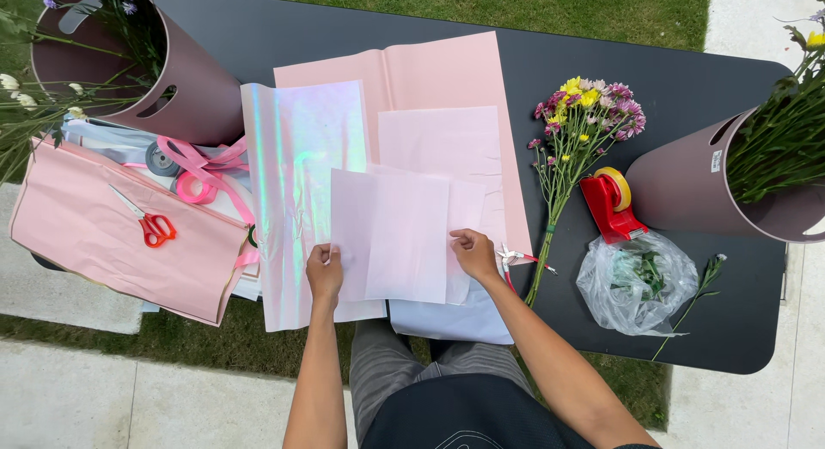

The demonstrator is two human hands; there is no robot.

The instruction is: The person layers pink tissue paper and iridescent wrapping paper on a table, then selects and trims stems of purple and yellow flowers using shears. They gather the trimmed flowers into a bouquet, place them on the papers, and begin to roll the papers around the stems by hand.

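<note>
Two hands worked at the near edge of the dark tabletop (687, 79), each pinching the lower edge of a pale pink sheet of tissue paper (391, 230). The left hand (324, 273) gripped the sheet at its lower left corner with thumb on top, and the right hand (474, 253) held the lower right edge, fingers closed on the paper, the two hands well apart. That sheet lay flat, overlapping a shimmering iridescent sheet (296, 191) on its left and another pale tissue sheet (443, 140) behind it, all resting on a larger pink wrapping sheet (438, 71). Just beside the right hand lay small snips (516, 258) with red handles. Further right, a bunch of flowers (580, 122) in yellow, pink and purple lay with its stems pointing toward the person. Near the blooms stood a red tape dispenser (608, 204), and in front of it sat a clear plastic bag (636, 281) with green cuttings inside. A mauve bucket (696, 187) of green stems lay tipped at the right end, and a second bucket (193, 84) with flowers at the far left. On the left, red-handled scissors (148, 221) rested on a folded pink paper (94, 243), with pink ribbon (202, 170) just behind it.
</note>
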